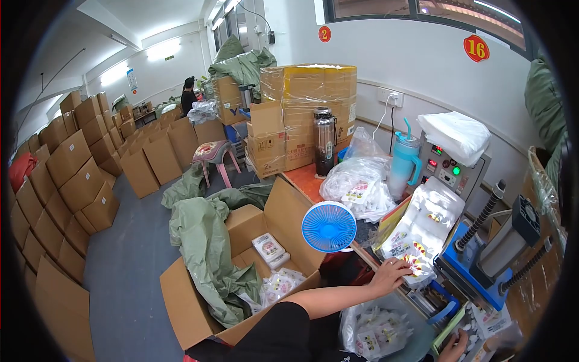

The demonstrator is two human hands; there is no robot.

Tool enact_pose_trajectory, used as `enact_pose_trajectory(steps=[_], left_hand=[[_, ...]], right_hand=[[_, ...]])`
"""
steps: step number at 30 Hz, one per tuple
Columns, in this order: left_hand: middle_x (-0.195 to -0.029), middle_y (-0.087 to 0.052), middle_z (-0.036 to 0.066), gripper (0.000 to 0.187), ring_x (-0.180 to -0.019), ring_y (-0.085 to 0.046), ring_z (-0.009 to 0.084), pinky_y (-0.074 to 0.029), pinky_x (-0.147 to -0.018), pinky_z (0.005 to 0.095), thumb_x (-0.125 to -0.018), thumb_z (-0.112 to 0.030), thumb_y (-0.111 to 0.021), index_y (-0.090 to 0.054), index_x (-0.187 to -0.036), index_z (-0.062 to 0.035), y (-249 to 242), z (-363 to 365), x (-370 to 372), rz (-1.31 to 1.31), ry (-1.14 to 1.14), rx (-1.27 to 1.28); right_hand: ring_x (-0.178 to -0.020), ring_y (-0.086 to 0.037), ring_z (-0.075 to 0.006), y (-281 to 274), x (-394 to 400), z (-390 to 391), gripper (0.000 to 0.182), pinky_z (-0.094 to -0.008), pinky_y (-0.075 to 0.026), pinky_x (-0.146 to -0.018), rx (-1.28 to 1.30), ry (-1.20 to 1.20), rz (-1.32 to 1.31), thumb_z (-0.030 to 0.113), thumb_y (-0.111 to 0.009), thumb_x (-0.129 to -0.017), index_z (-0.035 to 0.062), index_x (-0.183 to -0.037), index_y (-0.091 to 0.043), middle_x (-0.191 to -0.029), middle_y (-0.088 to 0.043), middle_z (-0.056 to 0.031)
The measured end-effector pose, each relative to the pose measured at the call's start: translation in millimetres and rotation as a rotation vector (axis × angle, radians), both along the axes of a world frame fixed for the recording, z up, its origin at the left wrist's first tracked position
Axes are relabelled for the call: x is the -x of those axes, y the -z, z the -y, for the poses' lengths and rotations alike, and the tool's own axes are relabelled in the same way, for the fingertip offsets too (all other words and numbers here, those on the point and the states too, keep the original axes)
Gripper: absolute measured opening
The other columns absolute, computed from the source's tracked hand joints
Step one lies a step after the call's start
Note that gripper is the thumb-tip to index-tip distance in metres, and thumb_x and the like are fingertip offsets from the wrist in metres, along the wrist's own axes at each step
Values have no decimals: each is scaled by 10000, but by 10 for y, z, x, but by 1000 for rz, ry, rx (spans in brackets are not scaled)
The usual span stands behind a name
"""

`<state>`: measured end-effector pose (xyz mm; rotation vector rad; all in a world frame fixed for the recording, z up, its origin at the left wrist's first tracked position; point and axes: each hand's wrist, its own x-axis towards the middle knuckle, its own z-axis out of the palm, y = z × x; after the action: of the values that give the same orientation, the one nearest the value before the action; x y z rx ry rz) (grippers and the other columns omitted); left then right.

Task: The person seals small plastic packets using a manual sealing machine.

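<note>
My left hand (389,276) reaches across to a stack of printed clear plastic bags (431,211). Its fingers are stretched out, and the fingertips touch the lower end of the stack. At the bottom right, my right hand (453,348) is partly cut off by the view. Its visible fingers are apart, beside a green-edged tray (443,341) with small white pieces (472,336) in it. Close by stands a blue-framed machine (467,265) with black-sleeved posts. Below my left forearm is a clear plastic bag of printed packets (380,329).
An open carton (187,301) holds white boxes (269,248), packets and green sheeting. A blue fan (329,227), a thermos (324,142), a tumbler (403,166) and a control box (449,166) stand around the bench. Cartons (72,163) line the left. A person (189,93) is far back.
</note>
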<state>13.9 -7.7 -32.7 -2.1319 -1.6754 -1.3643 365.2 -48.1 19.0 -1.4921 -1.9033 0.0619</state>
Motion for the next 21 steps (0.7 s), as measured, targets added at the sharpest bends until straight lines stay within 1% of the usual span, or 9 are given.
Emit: enact_pose_trajectory(steps=[7,9,10,12,13,16,17,20,21], left_hand=[[-967,-622,42,140,-958,-586,233,-417,-895,406,-794,-118,-647,-667,-932,-108,-214,52,-21,127,-51,18],[-899,-623,75,99,-890,-599,264,-446,-803,393,-795,-101,-629,-659,-879,-58,-333,225,-69,250,32,116],[-899,-623,75,99,-890,-599,264,-446,-803,393,-795,-101,-629,-659,-879,-58,-389,333,-133,250,30,121],[-845,-613,101,107,-823,-605,276,-457,-708,363,-781,-76,-610,-647,-855,-8,-413,536,-264,531,131,213],[-826,-612,109,132,-780,-606,254,-456,-670,337,-762,-61,-607,-642,-862,18,-355,571,-293,623,269,270],[-810,-622,105,119,-772,-616,217,-462,-683,335,-763,-62,-627,-657,-853,9,-429,785,-485,740,399,344],[-809,-635,109,127,-775,-632,220,-471,-691,334,-764,-77,-643,-662,-857,7,-532,859,-518,715,392,502],[-813,-639,113,141,-789,-642,251,-478,-690,346,-767,-108,-660,-667,-853,3,-216,847,-684,713,360,605],[-815,-644,124,145,-795,-643,282,-483,-691,366,-746,-114,-672,-675,-846,-9,-159,848,-735,693,362,549]], right_hand=[[-768,-603,-344,125,-65,-58,244,-394,-474,-626,-17,33,3,130,-555,-930,-13,-1109,-638,-953,-646,-208],[-776,-609,-339,101,-54,-45,251,-394,-477,-627,3,32,-13,138,-557,-931,-12,-1116,-637,-963,-649,-206],[-784,-615,-335,70,-40,-37,259,-393,-479,-627,19,30,-30,147,-559,-932,-12,-1122,-637,-973,-653,-203],[-786,-618,-332,46,-35,-27,266,-388,-483,-631,31,25,-60,158,-561,-936,-10,-1126,-638,-980,-656,-199],[-787,-622,-330,43,-29,-24,272,-383,-487,-635,37,21,-88,170,-564,-939,-8,-1130,-639,-988,-660,-196],[-815,-633,-326,42,-16,-15,275,-374,-503,-658,32,58,-180,184,-556,-948,1,-1132,-646,-1000,-666,-183],[-870,-645,-315,50,-44,-30,279,-368,-522,-695,83,97,-194,206,-557,-954,15,-1134,-653,-1034,-670,-177],[-951,-650,-307,-1,-76,-68,343,-375,-534,-724,285,156,-185,271,-632,-923,38,-1175,-639,-1125,-652,-198],[-860,-565,-196,141,-68,-132,221,-319,-454,-691,207,-4,-383,53,-595,-879,11,-1095,-605,-1002,-611,-80]])
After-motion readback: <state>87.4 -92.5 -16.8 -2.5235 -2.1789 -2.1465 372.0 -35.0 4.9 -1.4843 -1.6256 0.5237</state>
